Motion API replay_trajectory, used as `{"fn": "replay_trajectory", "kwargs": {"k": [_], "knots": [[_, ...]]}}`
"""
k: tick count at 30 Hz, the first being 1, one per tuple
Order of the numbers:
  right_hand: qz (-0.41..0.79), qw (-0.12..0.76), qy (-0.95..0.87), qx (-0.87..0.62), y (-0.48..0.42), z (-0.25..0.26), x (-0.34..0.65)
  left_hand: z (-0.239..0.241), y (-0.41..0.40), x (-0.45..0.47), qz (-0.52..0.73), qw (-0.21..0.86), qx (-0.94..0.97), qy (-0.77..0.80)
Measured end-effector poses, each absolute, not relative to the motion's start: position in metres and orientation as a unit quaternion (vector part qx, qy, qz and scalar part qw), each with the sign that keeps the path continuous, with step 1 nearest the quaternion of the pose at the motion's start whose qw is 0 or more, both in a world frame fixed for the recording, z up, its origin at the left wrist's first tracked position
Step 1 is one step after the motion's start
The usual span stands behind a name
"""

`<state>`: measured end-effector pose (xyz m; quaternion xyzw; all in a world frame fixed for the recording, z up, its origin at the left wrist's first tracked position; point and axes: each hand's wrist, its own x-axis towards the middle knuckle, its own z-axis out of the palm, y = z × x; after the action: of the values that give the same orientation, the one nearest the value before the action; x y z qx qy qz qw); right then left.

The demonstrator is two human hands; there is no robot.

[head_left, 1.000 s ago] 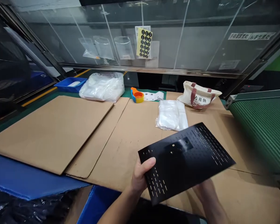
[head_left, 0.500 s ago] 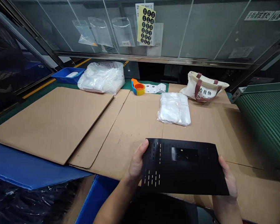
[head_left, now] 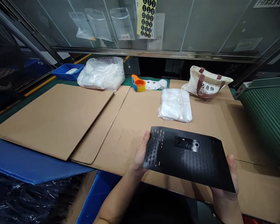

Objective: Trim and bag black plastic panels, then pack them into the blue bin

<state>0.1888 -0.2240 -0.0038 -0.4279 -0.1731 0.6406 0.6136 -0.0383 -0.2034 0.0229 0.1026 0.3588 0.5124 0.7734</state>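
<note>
Between my two hands is a thin black slotted panel point(head_left: 172, 158), with rows of small slots and a glossy rectangle near its far edge. My left hand point(head_left: 141, 154) grips its left edge, thumb on top. My right hand point(head_left: 228, 180) holds the right edge near the close corner, the fingers partly hidden beneath. The panel hangs tilted above the cardboard-covered table point(head_left: 130, 130), its right near corner lowest. Beyond it lies a stack of clear plastic bags point(head_left: 175, 105).
A cardboard sheet point(head_left: 53, 115) covers the left side. At the back are a blue tray point(head_left: 58, 73), a bulky plastic bag point(head_left: 101, 74), an orange-yellow tape holder point(head_left: 138, 84) with labels, and a cloth tote bag point(head_left: 205, 84). A green conveyor belt point(head_left: 268, 118) borders the right.
The panel has tipped and turned, its left end rising and its right near corner dropping. Light now shows more of its slots. Both hands keep their hold, and the view has shifted slightly downward.
</note>
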Motion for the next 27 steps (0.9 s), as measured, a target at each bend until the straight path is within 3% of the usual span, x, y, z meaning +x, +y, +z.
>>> {"fn": "replay_trajectory", "kwargs": {"k": [10,22,27], "knots": [[0.615,0.615,-0.178,-0.46,-0.229,-0.001,0.188,0.015,-0.199,-0.035,0.546,0.714,0.157,0.409],[0.644,0.563,-0.264,-0.446,-0.228,0.015,0.172,-0.004,-0.194,-0.074,0.535,0.51,0.427,0.521],[0.66,0.549,-0.274,-0.434,-0.23,0.017,0.165,-0.004,-0.198,-0.073,0.507,0.458,0.457,0.569]]}}
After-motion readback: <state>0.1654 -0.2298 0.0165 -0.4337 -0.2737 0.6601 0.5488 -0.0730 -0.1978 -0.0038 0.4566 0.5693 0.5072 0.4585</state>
